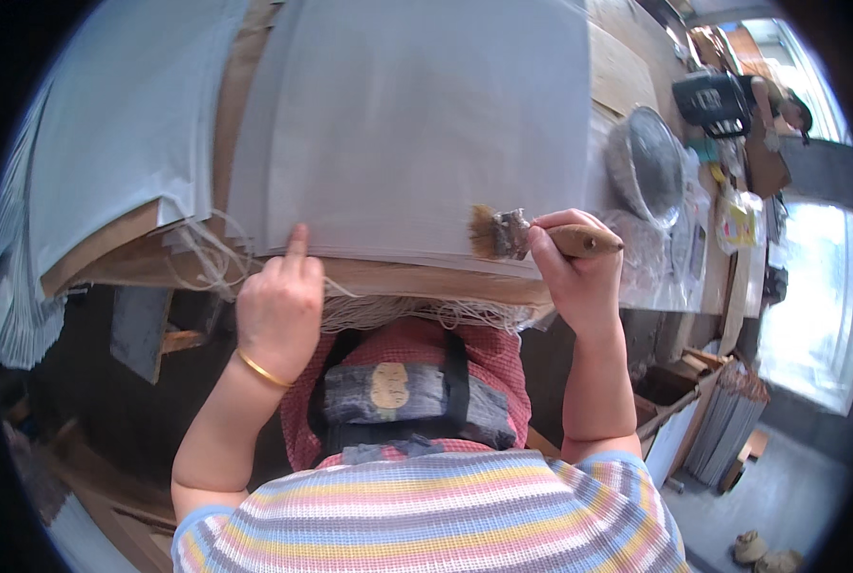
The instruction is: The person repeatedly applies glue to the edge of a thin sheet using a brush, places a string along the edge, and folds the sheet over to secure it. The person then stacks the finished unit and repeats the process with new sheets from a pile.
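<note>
In my right hand (577, 272) is a paintbrush with a wooden handle (579, 241), gripped close to its ferrule. Its tan bristles (487, 232) point left, over the lower right part of a stack of large pale sheets (426, 134). My left hand (280, 301) is at the stack's lower left edge, one finger stretched onto the top sheet and the others curled under. White cord (336, 286) shows on both sides of those curled fingers; their grip is partly hidden. A gold-coloured bangle circles my left wrist.
More pale sheets (126, 124) lie at the left, with loose white cords (212, 258) at their corner. A bundle of cords (398, 310) hangs along the near table edge. A grey bowl (651, 167) and clear plastic stand right. Another person (775, 110) works at the far right.
</note>
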A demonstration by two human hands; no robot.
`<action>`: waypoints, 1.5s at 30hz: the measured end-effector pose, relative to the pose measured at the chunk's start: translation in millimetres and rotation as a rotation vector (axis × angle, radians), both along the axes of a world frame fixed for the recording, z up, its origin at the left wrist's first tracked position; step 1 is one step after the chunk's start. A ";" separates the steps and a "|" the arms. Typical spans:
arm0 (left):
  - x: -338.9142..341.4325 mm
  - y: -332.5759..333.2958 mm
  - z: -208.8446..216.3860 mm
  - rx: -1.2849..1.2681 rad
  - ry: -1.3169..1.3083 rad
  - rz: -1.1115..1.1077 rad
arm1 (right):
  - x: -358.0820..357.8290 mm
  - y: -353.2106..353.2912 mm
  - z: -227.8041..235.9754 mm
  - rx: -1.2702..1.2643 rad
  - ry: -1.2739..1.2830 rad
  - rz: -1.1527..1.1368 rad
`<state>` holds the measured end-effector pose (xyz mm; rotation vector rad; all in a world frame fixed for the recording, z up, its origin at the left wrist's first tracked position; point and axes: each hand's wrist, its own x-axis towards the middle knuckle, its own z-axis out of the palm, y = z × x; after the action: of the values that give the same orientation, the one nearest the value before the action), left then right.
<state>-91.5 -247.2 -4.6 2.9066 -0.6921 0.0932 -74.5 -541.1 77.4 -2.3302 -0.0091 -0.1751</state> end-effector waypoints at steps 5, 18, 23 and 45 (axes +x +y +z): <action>0.1 -5.8 5.0 0.006 0.054 0.008 | -6.9 -37.8 -13.8 -0.059 0.034 -0.131; -0.1 -10.0 21.0 -0.080 0.073 -0.034 | -66.5 -190.4 -9.4 -0.461 -0.441 -0.147; -13.9 -16.2 90.5 -0.495 0.565 -0.068 | -104.1 -194.7 -30.3 -0.767 -0.262 -0.104; 61.4 41.6 21.3 -0.629 0.252 0.174 | -5.1 -107.9 -64.8 0.220 0.243 -0.076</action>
<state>-30.1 -205.6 16.7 2.3090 -0.2923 -0.0323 -79.5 -648.9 12.6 -2.1187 0.2098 0.0669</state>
